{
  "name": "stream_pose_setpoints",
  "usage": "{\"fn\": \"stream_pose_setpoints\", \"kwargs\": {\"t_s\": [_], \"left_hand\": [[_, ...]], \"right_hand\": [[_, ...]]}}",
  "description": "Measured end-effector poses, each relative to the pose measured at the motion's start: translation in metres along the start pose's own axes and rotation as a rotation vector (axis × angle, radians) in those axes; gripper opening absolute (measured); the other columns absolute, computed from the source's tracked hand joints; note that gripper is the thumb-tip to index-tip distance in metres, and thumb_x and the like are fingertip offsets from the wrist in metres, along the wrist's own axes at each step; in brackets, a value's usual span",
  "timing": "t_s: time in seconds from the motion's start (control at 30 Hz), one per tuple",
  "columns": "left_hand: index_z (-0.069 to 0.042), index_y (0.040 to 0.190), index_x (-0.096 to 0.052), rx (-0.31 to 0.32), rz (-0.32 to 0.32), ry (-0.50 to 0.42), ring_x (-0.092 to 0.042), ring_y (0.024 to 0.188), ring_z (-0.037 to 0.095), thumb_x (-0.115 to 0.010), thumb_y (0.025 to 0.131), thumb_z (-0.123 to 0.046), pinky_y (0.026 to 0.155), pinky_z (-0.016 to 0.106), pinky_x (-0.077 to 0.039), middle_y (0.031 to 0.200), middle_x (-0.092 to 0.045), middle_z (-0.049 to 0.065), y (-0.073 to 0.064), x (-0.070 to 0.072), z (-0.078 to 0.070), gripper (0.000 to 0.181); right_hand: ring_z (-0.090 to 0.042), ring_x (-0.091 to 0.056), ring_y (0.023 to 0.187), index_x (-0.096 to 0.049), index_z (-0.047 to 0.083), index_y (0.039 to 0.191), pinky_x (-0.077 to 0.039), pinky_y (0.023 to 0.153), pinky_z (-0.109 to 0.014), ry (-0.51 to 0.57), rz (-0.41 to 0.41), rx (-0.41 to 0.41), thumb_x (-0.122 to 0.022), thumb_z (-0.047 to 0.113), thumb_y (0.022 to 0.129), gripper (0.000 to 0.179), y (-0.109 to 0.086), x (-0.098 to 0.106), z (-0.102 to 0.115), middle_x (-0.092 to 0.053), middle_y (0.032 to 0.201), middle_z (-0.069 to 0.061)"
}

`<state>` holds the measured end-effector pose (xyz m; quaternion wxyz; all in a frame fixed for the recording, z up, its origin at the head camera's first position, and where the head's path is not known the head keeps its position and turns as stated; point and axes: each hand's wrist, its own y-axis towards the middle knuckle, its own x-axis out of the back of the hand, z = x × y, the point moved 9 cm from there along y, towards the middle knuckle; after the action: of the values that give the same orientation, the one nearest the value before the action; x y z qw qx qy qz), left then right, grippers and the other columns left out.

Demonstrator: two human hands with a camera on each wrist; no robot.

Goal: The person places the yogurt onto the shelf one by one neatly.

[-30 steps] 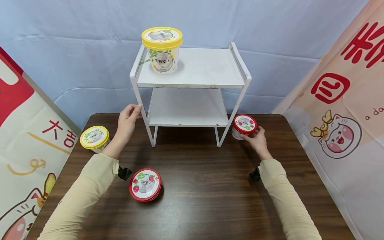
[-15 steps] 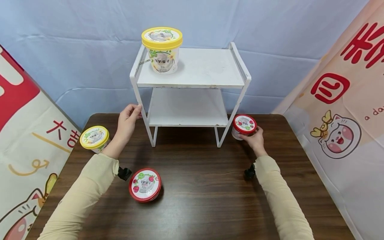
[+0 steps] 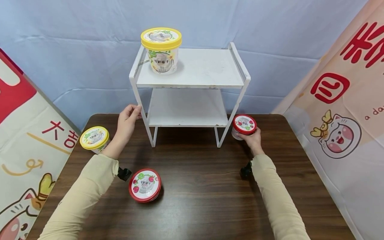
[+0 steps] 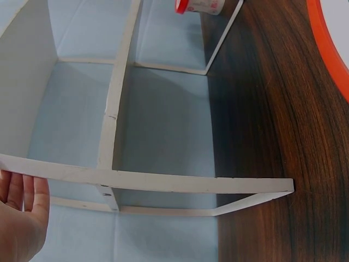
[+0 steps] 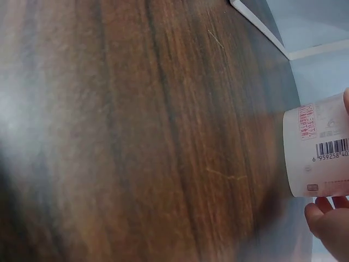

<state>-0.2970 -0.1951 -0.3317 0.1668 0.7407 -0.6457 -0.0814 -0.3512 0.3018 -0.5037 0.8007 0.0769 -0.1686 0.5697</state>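
Note:
My left hand (image 3: 127, 121) holds the left front upright of a white two-tier shelf rack (image 3: 192, 68); in the left wrist view its fingers (image 4: 28, 192) reach behind that upright. Beside the rack's right leg, a red-lidded tub (image 3: 244, 124) stands upright on the table. My right hand (image 3: 253, 139) grips this tub from its right front side. In the right wrist view, the tub's pale wall (image 5: 322, 153) shows a barcode, with fingers on one side and a fingertip on the other. Most of the right hand is outside that view.
On the rack's top tier, at the left, stands a large yellow-lidded tub (image 3: 161, 50). Another yellow-lidded tub (image 3: 94, 137) is left of my left forearm. A second red-lidded tub (image 3: 145, 185) sits at the table's front left. Printed banners (image 3: 336, 133) flank the dark wooden table (image 3: 204, 186).
My right forearm and wrist have swung to the left, and the right hand has settled closer around the red-lidded tub. The tub, the rack and my left hand stay in place.

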Motion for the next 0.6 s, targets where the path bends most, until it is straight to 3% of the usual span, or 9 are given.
{"fn": "stream_pose_setpoints", "kwargs": {"t_s": [0.1, 0.33, 0.6], "left_hand": [[0.006, 0.088, -0.052, -0.001, 0.004, 0.006, -0.053, 0.077, 0.004, -0.047, 0.095, -0.015, 0.073, 0.016, -0.047, 0.081, -0.055, -0.008, 0.0001, -0.0001, 0.0, 0.023], [-0.007, 0.084, -0.054, -0.005, 0.007, -0.003, -0.054, 0.077, 0.005, -0.048, 0.095, -0.017, 0.072, 0.017, -0.047, 0.083, -0.055, -0.003, 0.0008, -0.0001, 0.0, 0.016], [0.004, 0.088, -0.053, 0.005, 0.005, -0.009, -0.054, 0.077, 0.005, -0.048, 0.095, -0.015, 0.073, 0.017, -0.047, 0.082, -0.055, -0.006, 0.0008, 0.0006, 0.0011, 0.022]], "right_hand": [[-0.028, -0.028, 0.129, -0.015, -0.001, 0.139, -0.024, 0.108, -0.036, 0.021, 0.006, 0.006, -0.077, 0.01, 0.071, 0.094, 0.0009, -0.002, 0.0001, -0.028, 0.14, -0.02], [-0.028, -0.028, 0.129, -0.016, 0.002, 0.14, -0.024, 0.108, -0.038, 0.006, -0.004, 0.006, -0.078, 0.012, 0.071, 0.093, 0.0031, -0.0028, -0.002, -0.03, 0.14, -0.018], [-0.027, -0.029, 0.129, -0.018, 0.002, 0.139, -0.025, 0.108, -0.036, 0.012, -0.01, 0.02, -0.078, 0.013, 0.07, 0.093, 0.0054, -0.0043, -0.0042, -0.031, 0.139, -0.017]]}}
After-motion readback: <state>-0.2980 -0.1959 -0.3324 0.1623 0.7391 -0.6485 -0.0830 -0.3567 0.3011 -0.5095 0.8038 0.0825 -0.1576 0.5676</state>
